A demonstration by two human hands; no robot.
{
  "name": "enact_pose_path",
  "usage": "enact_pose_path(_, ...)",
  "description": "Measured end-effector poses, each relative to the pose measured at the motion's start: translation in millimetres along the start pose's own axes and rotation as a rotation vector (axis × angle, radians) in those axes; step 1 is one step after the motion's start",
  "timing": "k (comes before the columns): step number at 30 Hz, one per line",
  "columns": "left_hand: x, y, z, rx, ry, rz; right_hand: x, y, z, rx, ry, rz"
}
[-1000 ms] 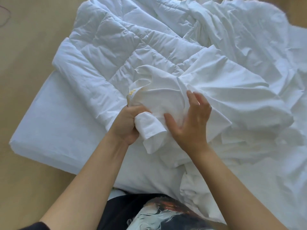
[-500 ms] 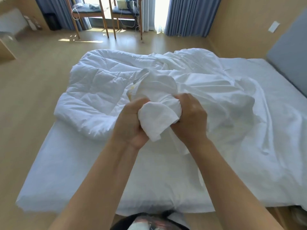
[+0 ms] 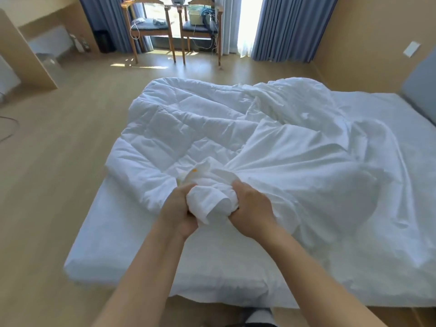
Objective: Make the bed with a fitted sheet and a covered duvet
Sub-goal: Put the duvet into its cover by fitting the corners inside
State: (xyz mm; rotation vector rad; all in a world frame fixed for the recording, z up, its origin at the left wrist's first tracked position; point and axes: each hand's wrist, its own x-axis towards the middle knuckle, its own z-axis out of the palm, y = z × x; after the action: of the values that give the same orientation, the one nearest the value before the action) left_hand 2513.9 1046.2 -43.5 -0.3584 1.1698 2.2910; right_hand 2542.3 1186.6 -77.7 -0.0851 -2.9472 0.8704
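A white quilted duvet [image 3: 169, 128] lies crumpled across the left and far part of the bed. A thin white duvet cover [image 3: 295, 166] is bunched over its right side. The mattress wears a white fitted sheet [image 3: 122, 232]. My left hand [image 3: 179, 208] and my right hand [image 3: 252, 208] both grip one gathered corner of duvet and cover [image 3: 210, 199], held just above the bed near its front edge. A small orange tag [image 3: 194, 170] shows at that corner.
Wooden floor surrounds the bed on the left and far side. Two wooden chairs [image 3: 169, 27] with items and cables stand by the window between blue curtains [image 3: 290, 27]. A grey headboard [image 3: 422, 90] is at the right. A cabinet side [image 3: 26, 53] stands far left.
My right hand has gone from lying flat on the cover to gripping the bunched corner beside my left hand. My view has lifted, showing the whole room.
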Motion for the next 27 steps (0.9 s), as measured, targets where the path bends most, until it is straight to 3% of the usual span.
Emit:
enact_pose_path(5, -45, 9, -25, 0.101, -0.074, 0.057, -34, -27, -9, 0.098, 0.178, -0.234)
enact_pose_path(10, -39, -12, -86, 0.417, -0.033, 0.003, -62, -17, 57, 0.121, -0.14, -0.11)
enact_pose_path(17, 16, -81, -171, 0.743, 0.328, -0.086, -59, 20, 157, -0.043, -0.41, 0.02)
enact_pose_path(21, 35, -122, -226, 1.124, 0.495, -0.171, -61, 34, 183, -0.064, -0.662, -0.024)
enact_pose_path(24, 37, -146, -250, 1.307, 0.56, -0.325, -44, 50, 179, -0.035, -0.682, -0.016)
enact_pose_path(27, 54, -156, -239, 1.361, 0.613, -0.326, -13, 70, 166, -0.035, -0.604, 0.019)
